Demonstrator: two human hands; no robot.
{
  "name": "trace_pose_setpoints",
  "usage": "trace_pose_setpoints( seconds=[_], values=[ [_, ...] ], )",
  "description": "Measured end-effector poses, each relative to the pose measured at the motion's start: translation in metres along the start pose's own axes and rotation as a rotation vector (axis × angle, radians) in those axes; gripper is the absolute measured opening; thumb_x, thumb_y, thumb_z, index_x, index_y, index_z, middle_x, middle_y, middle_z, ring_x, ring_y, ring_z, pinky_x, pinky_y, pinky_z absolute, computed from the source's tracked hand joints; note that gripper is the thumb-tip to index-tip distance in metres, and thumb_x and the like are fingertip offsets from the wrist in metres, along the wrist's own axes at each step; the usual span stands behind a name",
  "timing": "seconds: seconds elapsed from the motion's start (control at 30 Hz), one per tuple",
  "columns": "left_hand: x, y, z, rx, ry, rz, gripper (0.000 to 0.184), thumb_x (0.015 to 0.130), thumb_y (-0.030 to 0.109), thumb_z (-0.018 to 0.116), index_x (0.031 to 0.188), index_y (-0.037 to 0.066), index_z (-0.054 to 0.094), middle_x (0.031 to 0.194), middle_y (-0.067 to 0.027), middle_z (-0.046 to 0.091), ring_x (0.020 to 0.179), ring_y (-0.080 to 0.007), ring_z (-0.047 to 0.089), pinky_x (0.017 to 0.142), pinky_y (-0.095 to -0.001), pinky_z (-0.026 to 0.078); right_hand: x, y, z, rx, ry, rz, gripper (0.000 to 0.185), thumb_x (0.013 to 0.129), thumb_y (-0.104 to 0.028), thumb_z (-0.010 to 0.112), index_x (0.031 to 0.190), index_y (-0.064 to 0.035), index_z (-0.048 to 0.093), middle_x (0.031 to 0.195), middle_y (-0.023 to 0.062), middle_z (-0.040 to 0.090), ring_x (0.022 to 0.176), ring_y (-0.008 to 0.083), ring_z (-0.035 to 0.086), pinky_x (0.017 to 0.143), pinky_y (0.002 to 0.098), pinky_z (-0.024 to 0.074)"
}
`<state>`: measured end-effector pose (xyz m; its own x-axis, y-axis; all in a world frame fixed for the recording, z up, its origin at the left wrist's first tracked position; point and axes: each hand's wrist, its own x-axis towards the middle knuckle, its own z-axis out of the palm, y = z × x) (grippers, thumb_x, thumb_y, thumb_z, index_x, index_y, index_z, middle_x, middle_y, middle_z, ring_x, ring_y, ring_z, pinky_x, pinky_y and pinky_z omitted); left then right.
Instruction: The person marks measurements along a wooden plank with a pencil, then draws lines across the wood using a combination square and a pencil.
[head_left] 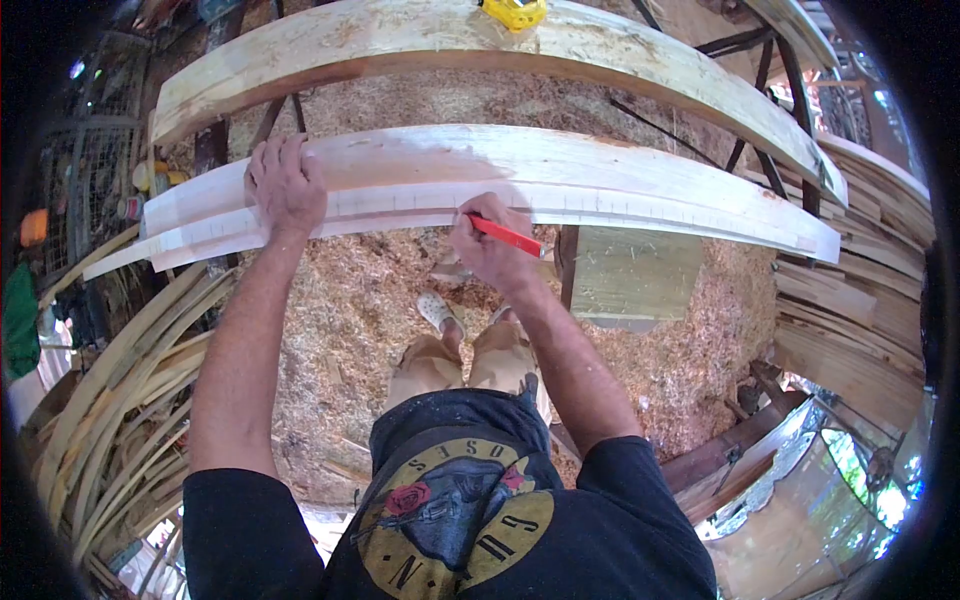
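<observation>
A long pale plank (440,155) lies crosswise in front of me. Along its near side runs a thin pale strip (385,207), which sticks out past the plank's left end; short, evenly spaced tick marks show along this edge. My left hand (287,187) rests on the plank and strip left of the middle, fingers stretched forward and slightly bent. In my right hand (490,240) is a red carpenter's pencil (508,235), gripped between the fingers at the near edge. The pencil's tip is hidden by the hand.
Another broad plank (400,52) lies beyond, with a yellow tool (515,12) on it. Dark metal supports (790,100) stand at right. Curved wood strips (120,400) lie at left, stacked boards (850,310) at right. Below sits a board (635,275) over shavings (360,320).
</observation>
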<state>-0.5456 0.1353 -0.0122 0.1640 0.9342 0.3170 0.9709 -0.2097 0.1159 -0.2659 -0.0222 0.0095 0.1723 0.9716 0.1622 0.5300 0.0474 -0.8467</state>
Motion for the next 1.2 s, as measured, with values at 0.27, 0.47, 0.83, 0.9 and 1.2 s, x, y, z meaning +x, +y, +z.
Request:
trace_pose_setpoints(
  seconds=[0.27, 0.47, 0.83, 0.9, 1.2],
  values=[
    [0.002, 0.005, -0.008, -0.043, 0.005, 0.017, 0.034, 0.095, 0.027, 0.059, 0.127, 0.019, 0.068, 0.137, -0.0059, 0.061, 0.138, -0.0300, 0.046, 0.117, -0.0543, 0.031, -0.002, -0.003, 0.000, 0.070, 0.015, 0.159, 0.009, 0.086, -0.008, 0.069, 0.093, -0.0064, 0.064, 0.066, 0.0091, 0.065, 0.055, 0.0187, 0.064, 0.054, 0.0347, 0.0526],
    [0.000, 0.006, -0.004, -0.023, 0.032, 0.017, 0.036, 0.094, 0.027, 0.059, 0.128, 0.017, 0.067, 0.135, -0.0073, 0.061, 0.137, -0.0321, 0.047, 0.116, -0.0536, 0.032, -0.004, -0.003, -0.005, 0.362, 0.088, 0.174, 0.006, 0.089, -0.007, 0.067, 0.094, -0.0042, 0.066, 0.067, 0.0078, 0.066, 0.056, 0.0145, 0.062, 0.056, 0.0314, 0.0507],
    [0.000, 0.007, -0.010, -0.041, -0.008, -0.022, 0.037, 0.096, 0.029, 0.058, 0.129, 0.015, 0.066, 0.140, -0.0102, 0.059, 0.139, -0.0337, 0.044, 0.119, -0.0559, 0.029, 0.005, -0.028, 0.037, 0.120, 0.010, 0.038, 0.008, 0.092, -0.006, 0.069, 0.099, -0.0046, 0.064, 0.064, 0.0053, 0.064, 0.054, 0.0093, 0.059, 0.051, 0.0287, 0.0485],
    [0.000, 0.008, -0.013, -0.056, -0.026, -0.020, 0.038, 0.096, 0.029, 0.057, 0.130, 0.014, 0.065, 0.142, -0.0114, 0.058, 0.139, -0.0330, 0.044, 0.120, -0.0571, 0.028, 0.004, -0.027, 0.037, 0.121, 0.009, 0.035, 0.009, 0.093, -0.006, 0.070, 0.100, -0.0046, 0.064, 0.064, 0.0050, 0.064, 0.054, 0.0080, 0.059, 0.051, 0.0280, 0.0482],
    [0.000, 0.009, -0.011, -0.019, -0.016, -0.026, 0.037, 0.097, 0.027, 0.058, 0.130, 0.018, 0.068, 0.141, -0.0082, 0.060, 0.140, -0.0316, 0.045, 0.120, -0.0535, 0.029, 0.007, -0.031, 0.032, 0.062, -0.021, 0.009, 0.008, 0.092, -0.007, 0.070, 0.097, -0.0066, 0.064, 0.069, 0.0094, 0.069, 0.058, 0.0177, 0.069, 0.056, 0.0317, 0.0549]
  ],
)
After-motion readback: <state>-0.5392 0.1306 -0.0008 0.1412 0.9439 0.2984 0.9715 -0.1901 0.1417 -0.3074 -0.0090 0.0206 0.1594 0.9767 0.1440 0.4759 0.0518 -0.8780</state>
